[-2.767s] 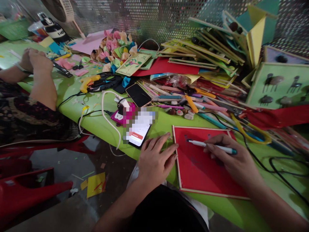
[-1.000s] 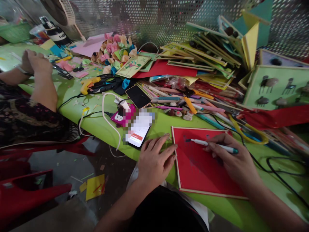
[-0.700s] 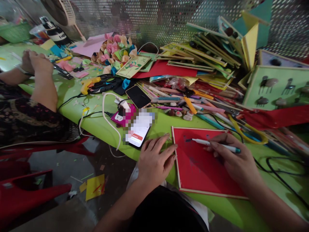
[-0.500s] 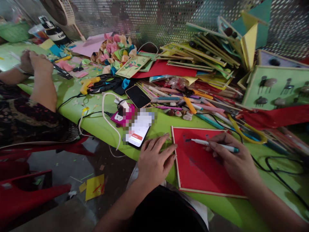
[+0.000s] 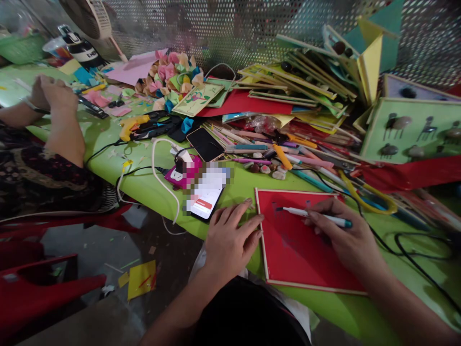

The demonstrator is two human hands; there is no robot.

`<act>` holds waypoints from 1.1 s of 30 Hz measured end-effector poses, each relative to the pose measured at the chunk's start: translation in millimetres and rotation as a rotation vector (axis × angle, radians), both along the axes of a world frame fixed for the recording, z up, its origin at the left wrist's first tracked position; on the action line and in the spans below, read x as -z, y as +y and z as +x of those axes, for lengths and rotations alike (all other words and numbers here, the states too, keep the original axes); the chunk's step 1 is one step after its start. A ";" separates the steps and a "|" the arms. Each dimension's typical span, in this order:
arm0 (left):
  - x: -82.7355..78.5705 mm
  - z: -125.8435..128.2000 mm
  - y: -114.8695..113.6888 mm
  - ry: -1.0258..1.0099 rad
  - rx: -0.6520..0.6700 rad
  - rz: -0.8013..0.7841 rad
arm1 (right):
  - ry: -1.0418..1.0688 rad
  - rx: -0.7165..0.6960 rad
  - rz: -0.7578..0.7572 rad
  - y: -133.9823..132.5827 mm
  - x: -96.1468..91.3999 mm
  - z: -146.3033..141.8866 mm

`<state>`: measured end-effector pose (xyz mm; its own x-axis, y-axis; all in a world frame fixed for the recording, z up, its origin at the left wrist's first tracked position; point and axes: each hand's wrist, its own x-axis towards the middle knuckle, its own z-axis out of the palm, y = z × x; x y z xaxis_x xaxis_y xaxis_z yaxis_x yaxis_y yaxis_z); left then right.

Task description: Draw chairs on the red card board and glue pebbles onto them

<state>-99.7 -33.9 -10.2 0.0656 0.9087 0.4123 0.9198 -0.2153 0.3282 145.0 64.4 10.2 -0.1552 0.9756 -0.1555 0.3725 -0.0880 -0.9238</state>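
Observation:
A red board [image 5: 306, 259] edged with pale strips lies flat on the green table, with faint dark marks on its upper part. Between the thumb and fingers of my right hand [image 5: 345, 235] is a white marker pen [image 5: 297, 212] with a teal end. Its dark tip is over the upper left of the board; whether it touches the surface I cannot tell. My left hand [image 5: 232, 240] rests with spread fingers at the board's left edge, its fingertips at the border. A lit phone [image 5: 207, 199] lies just beyond that hand.
Behind the board lie many pens, several stones [image 5: 279, 172] and a dark phone [image 5: 206, 144]. A purple power socket [image 5: 183, 173] with cables sits left. Stacked boards [image 5: 298, 77] stand at the back. A green board with stone figures [image 5: 414, 129] leans right. Another person's hands [image 5: 54, 91] are far left.
The marker and my right hand have shifted very slightly left over the red board. My left hand stays in place.

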 end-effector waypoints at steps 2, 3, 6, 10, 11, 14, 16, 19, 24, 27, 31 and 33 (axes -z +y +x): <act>0.3 -0.1 0.1 0.000 0.001 -0.005 | 0.006 0.009 -0.005 0.0 0.2 0.0; 0.3 -0.2 0.1 0.002 0.000 -0.005 | 0.010 0.010 -0.010 0.0 0.3 0.1; -0.1 0.0 0.1 0.007 -0.004 0.001 | 0.023 0.016 -0.020 0.3 0.4 1.1; -0.4 0.4 -0.1 0.012 -0.007 -0.005 | 0.112 0.064 0.025 -0.1 -1.8 4.3; -0.2 0.3 -0.1 0.011 -0.006 -0.003 | 0.148 0.075 0.038 -0.4 -3.1 5.4; 0.6 0.1 -0.1 0.006 -0.002 0.005 | 0.270 0.115 0.057 -1.5 -9.6 9.1; 0.9 -0.1 0.0 0.007 0.002 0.007 | 0.351 0.152 0.040 -2.5 -16.6 11.8; 1.0 -0.2 0.2 0.022 0.007 0.000 | 0.415 0.183 -0.039 -6.0 -30.5 15.3; 2.3 -0.6 0.1 0.032 0.012 0.004 | 0.372 0.069 -0.084 -22.9 -43.0 18.4; 3.4 -0.9 0.1 0.028 0.017 0.004 | 0.355 0.075 -0.120 -36.9 -30.8 23.5; 3.4 -0.9 -0.1 0.022 0.022 0.002 | 0.288 0.126 -0.185 -48.8 -6.5 33.7; 3.0 -0.8 -0.2 0.022 0.020 0.008 | 0.243 0.117 -0.186 -51.2 1.1 37.6</act>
<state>-100.5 -34.1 -13.2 0.0925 0.9038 0.4178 0.9222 -0.2360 0.3063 182.5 13.2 9.2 -0.0983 0.9474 -0.3047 0.1206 -0.2926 -0.9486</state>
